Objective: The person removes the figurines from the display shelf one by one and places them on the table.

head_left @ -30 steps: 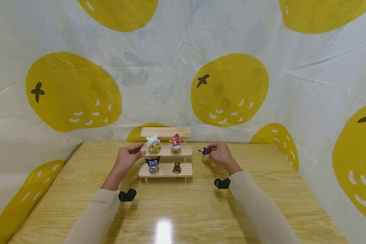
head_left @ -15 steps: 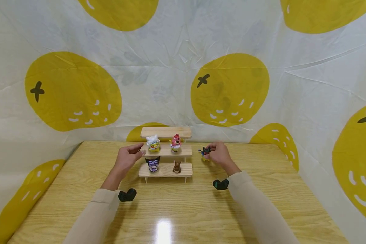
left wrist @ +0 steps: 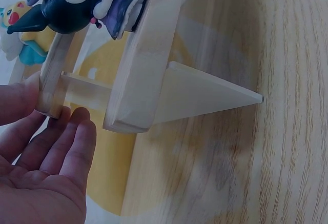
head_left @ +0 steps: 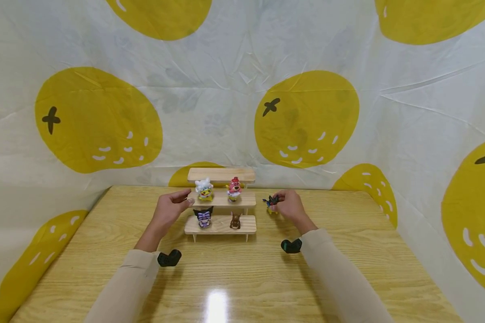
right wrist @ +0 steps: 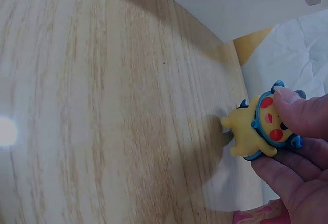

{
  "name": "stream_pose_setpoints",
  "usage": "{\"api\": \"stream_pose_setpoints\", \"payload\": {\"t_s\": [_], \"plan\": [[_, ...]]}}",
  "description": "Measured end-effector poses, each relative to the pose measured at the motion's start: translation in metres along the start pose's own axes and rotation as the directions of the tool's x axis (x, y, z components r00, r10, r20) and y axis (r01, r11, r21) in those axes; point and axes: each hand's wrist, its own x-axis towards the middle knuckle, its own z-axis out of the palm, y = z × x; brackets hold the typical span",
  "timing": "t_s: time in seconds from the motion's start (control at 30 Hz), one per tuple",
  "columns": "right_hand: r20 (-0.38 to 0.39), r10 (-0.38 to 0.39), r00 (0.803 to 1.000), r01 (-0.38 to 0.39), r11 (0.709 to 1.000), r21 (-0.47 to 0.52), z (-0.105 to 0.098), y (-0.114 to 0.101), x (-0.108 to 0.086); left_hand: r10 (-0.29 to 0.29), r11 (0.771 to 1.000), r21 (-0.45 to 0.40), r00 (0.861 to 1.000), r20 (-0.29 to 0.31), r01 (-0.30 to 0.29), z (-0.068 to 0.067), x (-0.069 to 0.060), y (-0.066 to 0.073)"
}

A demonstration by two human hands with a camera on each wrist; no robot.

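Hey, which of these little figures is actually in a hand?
The yellow figure with blue trim, pinched in the right hand to the right of the shelf. The four figures on the shelf are held by neither hand.

A pale cloth [head_left: 210,67] with big yellow fruit [head_left: 99,119] hangs behind the table [head_left: 258,273]. A bright reflection [head_left: 217,307] shows on the table.

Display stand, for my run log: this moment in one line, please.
left hand: grips middle shelf end; right hand: holds yellow figurine; middle shelf: white-hatted figurine, pink figurine; bottom shelf: purple figurine, brown figurine
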Motion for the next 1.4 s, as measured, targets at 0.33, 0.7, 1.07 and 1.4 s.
{"api": "stream_pose_setpoints", "payload": {"t_s": [0.33,0.7,1.07,1.4], "plan": [[-0.007,-0.015,1.0,0.015,1.0,-0.013,0.004,0.001,0.002,-0.006,1.0,-0.016,1.0,0.006,0.006,0.0,0.0,0.0],[-0.006,-0.011,1.0,0.011,0.999,-0.031,0.002,-0.004,-0.005,0.009,1.0,-0.019,1.0,0.013,-0.008,0.0,-0.001,0.001],[-0.061,-0.072,0.996,0.07,0.997,-0.034,-0.003,-0.011,-0.01,-0.002,1.0,-0.024,1.0,0.024,0.003,-0.001,-0.003,0.001],[-0.081,-0.102,0.992,0.113,0.983,0.148,-0.012,-0.035,-0.027,-0.003,1.0,-0.021,1.0,0.026,0.004,-0.001,-0.002,0.0]]}}
